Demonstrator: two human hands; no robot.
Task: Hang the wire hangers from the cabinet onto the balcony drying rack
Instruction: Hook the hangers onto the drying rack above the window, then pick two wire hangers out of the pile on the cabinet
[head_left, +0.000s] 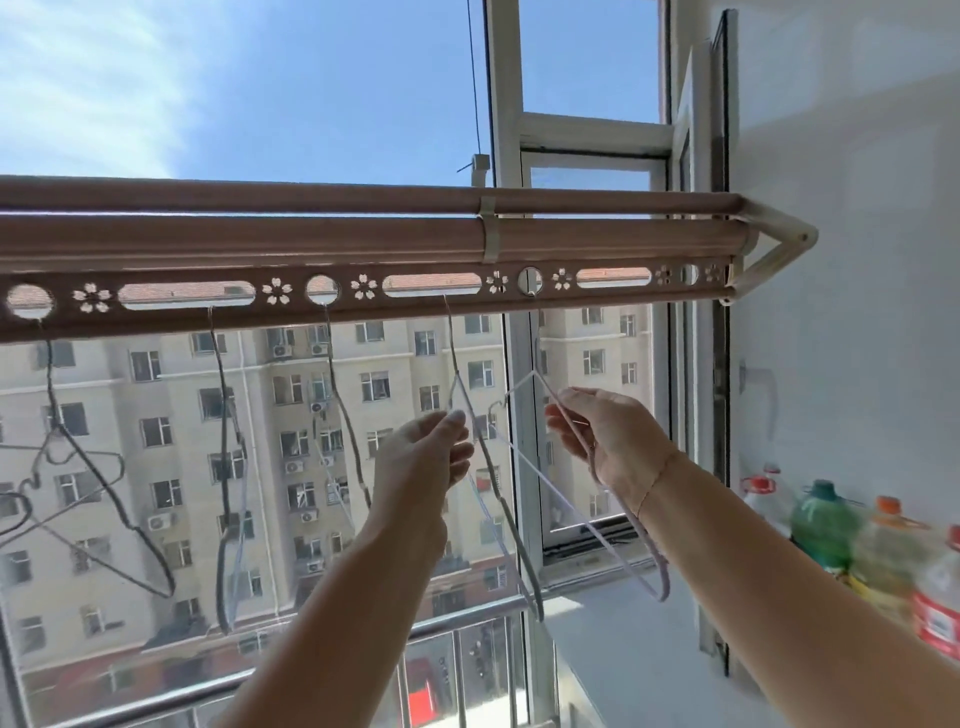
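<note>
The right hand (608, 441) curled round a pale hanger (550, 486) whose hook sat in the drying rack (363, 244). The left hand (421, 457) bunched its fingertips at a neighbouring hanger (519, 551); whether it pinched was unclear. Bottles (823, 525) stood by the white sill (623, 649), with apartment blocks (171, 415) beyond.

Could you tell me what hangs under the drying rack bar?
Dark wire hangers hang there, hook tips hidden behind the bar; the right hand grips a pale hanger.

Drying rack (363, 304) matt metal; hangers (597, 530) coated wire.
</note>
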